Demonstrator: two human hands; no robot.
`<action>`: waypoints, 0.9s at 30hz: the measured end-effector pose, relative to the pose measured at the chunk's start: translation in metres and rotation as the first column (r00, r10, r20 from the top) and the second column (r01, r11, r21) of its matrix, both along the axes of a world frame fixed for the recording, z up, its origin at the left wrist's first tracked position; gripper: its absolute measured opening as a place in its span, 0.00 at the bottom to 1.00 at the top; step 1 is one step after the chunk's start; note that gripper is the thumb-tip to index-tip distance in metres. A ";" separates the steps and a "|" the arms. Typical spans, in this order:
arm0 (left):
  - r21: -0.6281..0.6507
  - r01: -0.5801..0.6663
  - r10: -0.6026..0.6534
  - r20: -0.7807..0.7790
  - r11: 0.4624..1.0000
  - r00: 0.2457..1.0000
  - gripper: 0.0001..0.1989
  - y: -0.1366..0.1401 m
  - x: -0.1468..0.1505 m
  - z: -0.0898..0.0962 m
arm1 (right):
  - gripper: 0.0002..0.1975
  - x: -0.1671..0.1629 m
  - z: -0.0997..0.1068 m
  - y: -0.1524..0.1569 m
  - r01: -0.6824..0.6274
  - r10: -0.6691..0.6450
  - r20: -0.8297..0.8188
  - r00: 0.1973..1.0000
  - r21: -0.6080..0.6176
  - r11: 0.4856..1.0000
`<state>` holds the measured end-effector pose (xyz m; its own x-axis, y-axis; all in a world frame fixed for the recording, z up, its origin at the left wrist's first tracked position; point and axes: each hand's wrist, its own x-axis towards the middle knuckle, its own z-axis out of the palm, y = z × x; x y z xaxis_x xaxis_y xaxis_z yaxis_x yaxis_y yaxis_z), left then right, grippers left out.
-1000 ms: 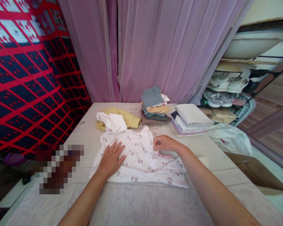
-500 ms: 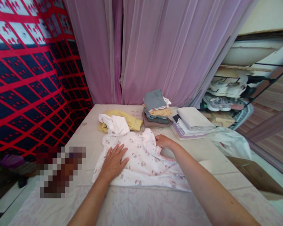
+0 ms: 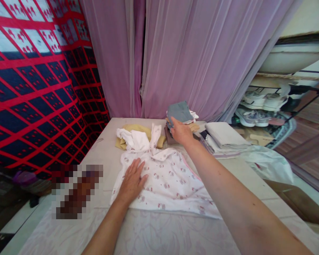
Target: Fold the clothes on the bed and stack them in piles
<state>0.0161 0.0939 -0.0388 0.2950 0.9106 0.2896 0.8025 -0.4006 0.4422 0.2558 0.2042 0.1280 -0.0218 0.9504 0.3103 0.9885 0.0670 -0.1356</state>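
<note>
A white garment (image 3: 166,180) with a small cartoon print and pink edging lies spread across the bed-like surface. My left hand (image 3: 134,180) rests flat on its left part, fingers stretched out. Above the garment's far edge, my right hand (image 3: 182,131) is in the air with thumb and forefinger apart and nothing visible between them. It is in front of the stack of folded clothes (image 3: 179,110). A narrow part of the garment, perhaps a sleeve (image 3: 156,134), stands up left of that hand. Behind it lie a white cloth (image 3: 135,140) and a yellow cloth (image 3: 138,128).
Folded light cloths (image 3: 225,134) are piled at the back right. Purple curtains (image 3: 196,60) hang behind the patterned surface (image 3: 175,233). To the right are a shoe rack with white shoes (image 3: 264,101), a plastic bag (image 3: 271,163) and a cardboard box (image 3: 295,202).
My right hand has left the garment's neckline area and moved up toward the folded stack. The garment's far part has flipped up and leftward. My left hand stays flat on the fabric.
</note>
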 end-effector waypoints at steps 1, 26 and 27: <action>0.008 -0.036 0.035 0.069 0.999 0.997 0.25 0.001 -0.002 0.000 | 0.26 0.002 -0.006 -0.008 0.017 -0.016 0.011 1.000 -0.054 0.998; -0.376 -0.576 0.511 -0.266 0.726 0.817 0.19 0.018 -0.055 0.063 | 0.11 0.111 -0.083 -0.167 0.210 -0.231 0.058 0.971 -0.668 0.714; -0.392 -0.572 0.501 -0.277 0.720 0.820 0.20 0.019 -0.059 0.062 | 0.13 0.113 -0.080 -0.164 0.209 -0.230 0.055 0.972 -0.658 0.723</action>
<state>-0.0424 0.1127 0.0230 -0.2779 0.9427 -0.1847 0.8888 0.3253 0.3229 0.3686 0.0404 0.0476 0.2118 0.8945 -0.3938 0.9591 -0.2676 -0.0919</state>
